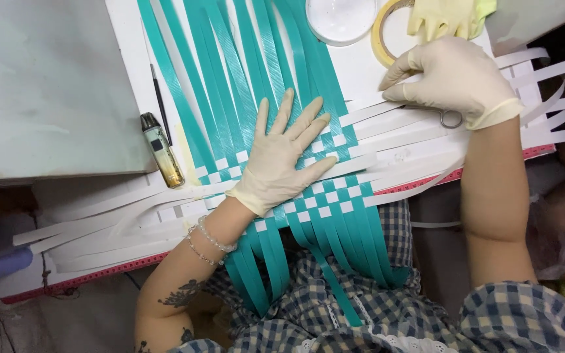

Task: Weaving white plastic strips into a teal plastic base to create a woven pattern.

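A woven mat of teal strips and white strips lies on a white board. My left hand, in a cream glove, presses flat with fingers spread on the checkered woven patch. My right hand, also gloved, rests on the white strips at the right, fingertips curled on a strip's end. Teal strip ends hang over the board's near edge onto my checked clothing.
A small amber bottle with a dark cap and a thin dark stick lie left of the weave. At the far edge are a clear round lid, a tape roll and a spare yellow glove. Scissor handles peek out under my right hand.
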